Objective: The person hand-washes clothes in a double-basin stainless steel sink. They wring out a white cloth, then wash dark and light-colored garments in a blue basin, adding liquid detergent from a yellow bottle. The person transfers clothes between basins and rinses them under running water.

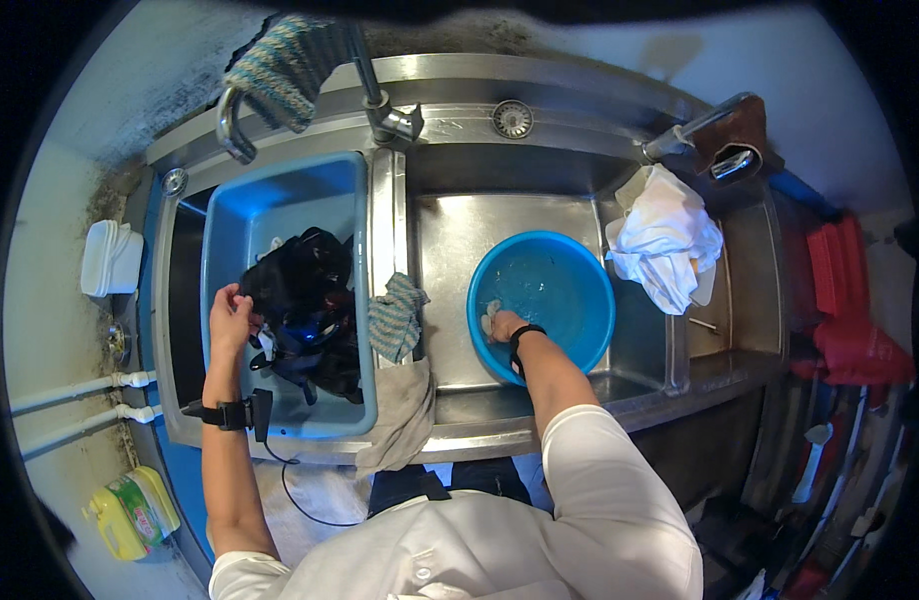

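On the left, a light blue rectangular plastic tub point(363, 247) holds a heap of dark wet-looking fabric point(309, 300). My left hand point(234, 313) is at the heap's left edge, fingers bent, with a bit of pale cloth near the fingertips; whether it grips anything is unclear. A round blue plastic basin point(611, 307) with water stands in the middle steel sink point(444, 232). Inside the basin's left side, my right hand point(507, 327) is closed on a small pale cloth point(492, 313). Each wrist wears a black strap.
Between tub and basin, a striped knitted cloth point(396, 319) and a grey-beige cloth point(407, 420) drape over the divider. Faucets point(388, 120) rise behind. White cloth point(666, 232) lies over the right divider. A yellow jug point(133, 514) stands lower left.
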A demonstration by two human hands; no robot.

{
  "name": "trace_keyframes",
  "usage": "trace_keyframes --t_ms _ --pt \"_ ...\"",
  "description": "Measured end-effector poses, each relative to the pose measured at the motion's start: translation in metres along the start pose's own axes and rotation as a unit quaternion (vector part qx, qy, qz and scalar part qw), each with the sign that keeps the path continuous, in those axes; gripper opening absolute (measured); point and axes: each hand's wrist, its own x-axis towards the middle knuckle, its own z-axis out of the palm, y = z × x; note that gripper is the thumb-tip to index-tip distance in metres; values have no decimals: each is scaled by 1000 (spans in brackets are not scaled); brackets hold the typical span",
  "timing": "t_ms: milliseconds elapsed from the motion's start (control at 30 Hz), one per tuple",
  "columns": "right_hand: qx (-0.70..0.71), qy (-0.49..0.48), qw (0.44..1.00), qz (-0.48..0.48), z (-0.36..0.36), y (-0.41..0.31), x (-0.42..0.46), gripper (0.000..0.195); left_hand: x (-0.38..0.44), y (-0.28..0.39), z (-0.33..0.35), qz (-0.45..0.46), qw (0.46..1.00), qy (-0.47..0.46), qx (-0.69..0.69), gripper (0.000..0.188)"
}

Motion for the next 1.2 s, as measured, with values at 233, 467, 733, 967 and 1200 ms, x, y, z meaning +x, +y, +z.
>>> trace_keyframes --t_ms 233,467,733,967,1200 --pt "133 125 982 -49 -34 -2 -45 41 -71 -12 -39 65 996 -33 44 55" --pt "214 319 902 -198 -115 -107 -153 23 -139 -32 -63 82 987 -67 117 56" --pt "149 292 867 -375 -112 -279 -175 36 -184 -73 -87 69 985 -113 114 49" --pt "147 234 883 -380 -82 -358 -173 46 -213 -126 -124 75 993 -34 80 53" --pt "-7 346 876 -335 -64 -355 -146 23 -214 -143 -141 119 990 68 -41 56"
